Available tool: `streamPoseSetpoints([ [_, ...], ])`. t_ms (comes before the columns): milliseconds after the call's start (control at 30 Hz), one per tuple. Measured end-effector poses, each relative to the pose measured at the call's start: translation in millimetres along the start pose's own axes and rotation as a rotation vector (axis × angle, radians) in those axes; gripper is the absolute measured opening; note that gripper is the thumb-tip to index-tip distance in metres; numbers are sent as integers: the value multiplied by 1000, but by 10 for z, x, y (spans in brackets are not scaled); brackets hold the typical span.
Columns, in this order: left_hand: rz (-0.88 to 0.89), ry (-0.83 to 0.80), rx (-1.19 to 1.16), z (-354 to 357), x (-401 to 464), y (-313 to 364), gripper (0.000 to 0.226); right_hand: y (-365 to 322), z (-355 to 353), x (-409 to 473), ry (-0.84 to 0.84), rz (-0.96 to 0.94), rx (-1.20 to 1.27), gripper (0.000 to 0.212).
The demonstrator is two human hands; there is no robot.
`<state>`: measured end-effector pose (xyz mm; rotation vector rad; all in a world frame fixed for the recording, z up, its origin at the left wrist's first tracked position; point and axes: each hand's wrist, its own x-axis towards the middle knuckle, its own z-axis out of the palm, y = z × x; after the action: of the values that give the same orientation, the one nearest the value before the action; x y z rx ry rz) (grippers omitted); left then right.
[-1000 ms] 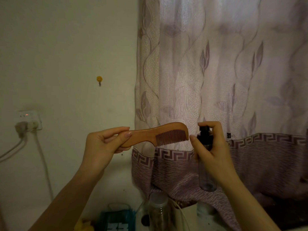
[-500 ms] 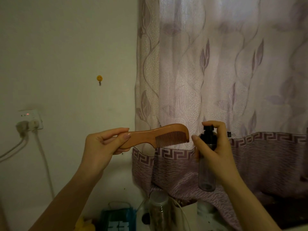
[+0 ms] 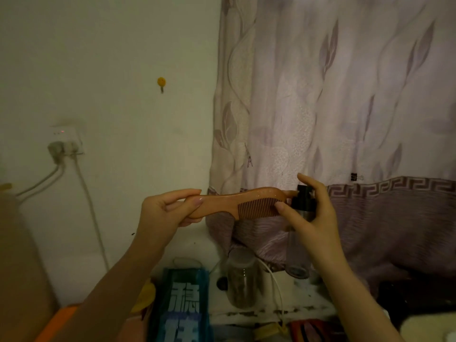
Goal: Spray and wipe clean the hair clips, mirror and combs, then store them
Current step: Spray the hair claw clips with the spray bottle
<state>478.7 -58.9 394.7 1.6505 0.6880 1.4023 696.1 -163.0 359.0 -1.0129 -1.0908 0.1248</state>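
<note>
Left hand (image 3: pixel 164 209) pinches brown wooden handled comb (image 3: pixel 237 202), right hand (image 3: pixel 312 215) grips clear black-capped spray bottle (image 3: pixel 302 225) touching the comb tip — mist likely overshoots onto lilac leaf-patterned curtain (image 3: pixel 345 107).

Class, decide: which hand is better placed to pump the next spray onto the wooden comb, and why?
Right. The right hand grips the spray bottle, a finger over its pump, beside the comb; the left hand only holds the comb's handle.

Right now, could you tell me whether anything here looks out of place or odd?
Nothing stands out. The left hand holds the wooden comb by its handle, level, and the right hand grips the spray bottle at its toothed end.
</note>
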Motion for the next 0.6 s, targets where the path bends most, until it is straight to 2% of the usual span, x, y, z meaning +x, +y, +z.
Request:
streamPoseSetpoints([
  [233,-48,51,96,-124,-222,-215,20,219,132,-251,-30,108,-2,61],
  [600,-292,152,-15,-449,-736,-566,12,575,397,-735,-156,233,62,54],
])
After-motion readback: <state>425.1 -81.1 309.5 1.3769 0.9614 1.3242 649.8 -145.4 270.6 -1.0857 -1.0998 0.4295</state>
